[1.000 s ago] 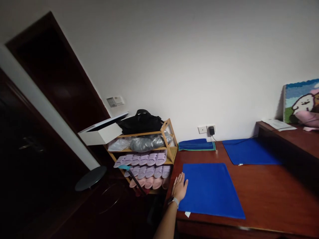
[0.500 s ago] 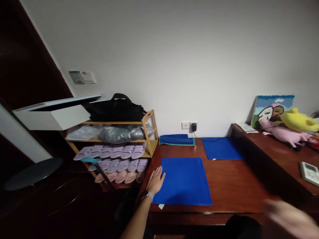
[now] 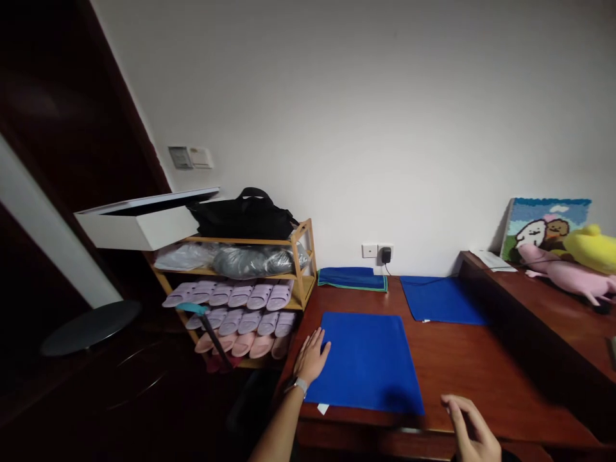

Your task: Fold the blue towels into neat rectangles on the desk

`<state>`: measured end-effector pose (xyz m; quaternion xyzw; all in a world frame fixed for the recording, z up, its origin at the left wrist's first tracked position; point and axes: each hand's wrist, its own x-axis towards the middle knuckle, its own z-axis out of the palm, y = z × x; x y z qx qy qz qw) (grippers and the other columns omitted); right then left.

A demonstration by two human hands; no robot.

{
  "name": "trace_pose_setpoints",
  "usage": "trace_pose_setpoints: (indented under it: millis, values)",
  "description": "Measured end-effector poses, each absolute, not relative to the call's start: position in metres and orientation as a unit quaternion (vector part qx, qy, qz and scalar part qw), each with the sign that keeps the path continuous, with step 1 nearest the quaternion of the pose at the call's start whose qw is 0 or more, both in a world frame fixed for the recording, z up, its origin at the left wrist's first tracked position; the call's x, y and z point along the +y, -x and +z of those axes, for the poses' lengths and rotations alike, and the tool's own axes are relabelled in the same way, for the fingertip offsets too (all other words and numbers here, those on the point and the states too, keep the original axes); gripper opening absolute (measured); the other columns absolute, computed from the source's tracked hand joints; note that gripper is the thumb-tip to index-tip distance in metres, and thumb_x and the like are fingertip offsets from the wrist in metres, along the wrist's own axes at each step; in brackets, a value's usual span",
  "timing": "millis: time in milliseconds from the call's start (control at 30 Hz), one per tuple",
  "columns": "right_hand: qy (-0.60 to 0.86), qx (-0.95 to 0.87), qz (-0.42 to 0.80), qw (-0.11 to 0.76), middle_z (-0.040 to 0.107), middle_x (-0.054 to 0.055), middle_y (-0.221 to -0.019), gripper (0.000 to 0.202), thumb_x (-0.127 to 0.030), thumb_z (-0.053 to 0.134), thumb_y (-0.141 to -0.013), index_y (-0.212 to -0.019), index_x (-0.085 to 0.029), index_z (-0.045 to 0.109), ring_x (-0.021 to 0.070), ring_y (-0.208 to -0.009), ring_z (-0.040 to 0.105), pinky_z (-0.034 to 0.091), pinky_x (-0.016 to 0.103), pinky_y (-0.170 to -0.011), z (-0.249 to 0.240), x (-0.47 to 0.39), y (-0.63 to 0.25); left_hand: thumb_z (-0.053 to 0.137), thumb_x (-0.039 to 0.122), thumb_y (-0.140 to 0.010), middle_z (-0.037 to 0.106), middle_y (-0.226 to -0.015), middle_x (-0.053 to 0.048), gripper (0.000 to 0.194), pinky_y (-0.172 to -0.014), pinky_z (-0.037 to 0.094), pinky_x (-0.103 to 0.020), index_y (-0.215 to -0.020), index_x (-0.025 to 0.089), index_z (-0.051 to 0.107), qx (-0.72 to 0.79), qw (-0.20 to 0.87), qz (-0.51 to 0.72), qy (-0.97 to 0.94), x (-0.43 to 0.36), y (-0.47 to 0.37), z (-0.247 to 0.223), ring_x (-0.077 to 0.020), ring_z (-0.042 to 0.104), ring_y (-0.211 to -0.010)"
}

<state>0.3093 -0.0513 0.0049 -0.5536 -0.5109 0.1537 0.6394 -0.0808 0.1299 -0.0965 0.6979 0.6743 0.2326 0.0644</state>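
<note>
A flat, square blue cloth (image 3: 364, 362) lies spread on the dark red wooden desk, with a white tag (image 3: 323, 408) sticking out at its front left corner. My left hand (image 3: 310, 359) rests flat along the cloth's left edge, fingers stretched out, partly on the bare wood. It wears a watch with a light strap. To the right of the cloth, over the desk's front edge, my right hand (image 3: 472, 428) is held in the air, thumb and fingertips brought together. Whether anything small is between them I cannot make out.
Folded blue cloth with green edging (image 3: 353, 278) lies by the wall. Another blue cloth (image 3: 443, 299) lies back right, a cable crossing it. A rack with slippers (image 3: 260, 296) stands left. Plush toys (image 3: 568, 269) and a picture (image 3: 548, 224) occupy the raised right ledge.
My right hand has moved left from the lower right corner towards the cloth. My left hand stays on the cloth's left edge. The whole view has shifted slightly left.
</note>
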Motion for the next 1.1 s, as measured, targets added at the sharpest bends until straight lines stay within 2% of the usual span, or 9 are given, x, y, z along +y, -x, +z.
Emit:
trace_pose_setpoints:
  millis: [200,300,400,500,567,633,733,900,1100]
  values:
    - [0.543,-0.538,0.127,0.632,0.079,0.007,-0.089,0.042,-0.063,0.062,-0.092,-0.082,-0.027,0.079,0.0275,-0.084,0.076,0.063,0.036,-0.08,-0.036,-0.042,-0.303,0.04,0.046,-0.105,0.064,-0.151,-0.005,0.048,-0.119,0.046,-0.038,-0.14,0.025,0.065,0.671,0.062,0.284,-0.682,0.123,0.087,-0.082,-0.0212,0.059,-0.139]
    - [0.541,-0.595,0.129,0.58,0.08,0.008,-0.089,0.046,-0.066,0.056,-0.094,-0.086,-0.028,0.081,0.0283,-0.084,0.078,0.066,0.038,-0.078,-0.068,-0.036,-0.314,0.035,0.036,-0.105,0.068,-0.146,-0.007,0.046,-0.118,0.048,-0.038,-0.134,0.024,0.069,0.669,0.054,0.303,-0.676,0.118,0.087,-0.074,-0.0215,0.062,-0.135]
    - [0.549,-0.631,0.122,0.534,0.081,0.008,-0.092,0.051,-0.068,0.049,-0.097,-0.092,-0.029,0.082,0.0284,-0.086,0.078,0.067,0.039,-0.078,-0.098,-0.025,-0.323,0.037,0.033,-0.103,0.069,-0.145,-0.005,0.045,-0.118,0.049,-0.038,-0.131,0.026,0.072,0.651,0.052,0.306,-0.693,0.103,0.066,-0.07,-0.0224,0.063,-0.135]
    - [0.55,-0.671,0.107,0.486,0.082,0.008,-0.106,0.05,-0.06,0.042,-0.103,-0.107,-0.029,0.081,0.0271,-0.099,0.078,0.065,0.039,-0.089,-0.112,-0.009,-0.314,0.043,0.037,-0.103,0.068,-0.147,-0.001,0.041,-0.12,0.048,-0.039,-0.131,0.032,0.072,0.602,0.06,0.268,-0.75,0.078,0.025,-0.073,-0.0233,0.061,-0.137]
    - [0.553,-0.702,0.09,0.439,0.078,0.007,-0.124,0.048,-0.054,0.04,-0.105,-0.123,-0.029,0.077,0.0264,-0.116,0.073,0.06,0.041,-0.103,-0.115,0.001,-0.301,0.044,0.041,-0.104,0.062,-0.154,0.001,0.043,-0.123,0.045,-0.043,-0.14,0.035,0.067,0.566,0.054,0.224,-0.791,0.06,-0.001,-0.079,-0.0241,0.055,-0.143]
    - [0.566,-0.729,0.073,0.379,0.069,0.007,-0.143,0.05,-0.052,0.041,-0.105,-0.139,-0.028,0.069,0.0274,-0.133,0.063,0.052,0.045,-0.115,-0.118,0.011,-0.289,0.042,0.046,-0.106,0.053,-0.162,0.002,0.048,-0.125,0.041,-0.047,-0.152,0.037,0.055,0.548,0.034,0.184,-0.815,0.046,-0.015,-0.087,-0.0244,0.048,-0.15]
    - [0.587,-0.756,0.066,0.283,0.053,0.005,-0.159,0.055,-0.051,0.041,-0.105,-0.153,-0.026,0.055,0.0287,-0.148,0.048,0.042,0.051,-0.123,-0.127,0.018,-0.281,0.038,0.049,-0.108,0.04,-0.169,0.001,0.057,-0.127,0.037,-0.052,-0.163,0.035,0.035,0.568,-0.009,0.145,-0.81,0.034,-0.004,-0.103,-0.0249,0.038,-0.155]
    - [0.613,-0.757,0.081,0.213,0.036,0.001,-0.167,0.06,-0.049,0.031,-0.108,-0.161,-0.023,0.04,0.0244,-0.156,0.034,0.033,0.047,-0.129,-0.139,0.016,-0.281,0.037,0.05,-0.108,0.036,-0.17,-0.004,0.065,-0.125,0.038,-0.052,-0.167,0.028,0.022,0.656,-0.058,0.127,-0.742,0.024,0.058,-0.135,-0.0271,0.034,-0.156]
    - [0.651,-0.726,0.078,0.207,0.031,-0.001,-0.169,0.061,-0.051,0.024,-0.108,-0.161,-0.025,0.039,0.0269,-0.159,0.024,0.026,0.052,-0.131,-0.126,0.026,-0.277,0.036,0.044,-0.108,0.038,-0.168,-0.004,0.069,-0.122,0.044,-0.051,-0.169,0.028,0.007,0.662,-0.084,0.166,-0.726,0.002,0.094,-0.148,-0.0257,0.041,-0.152]
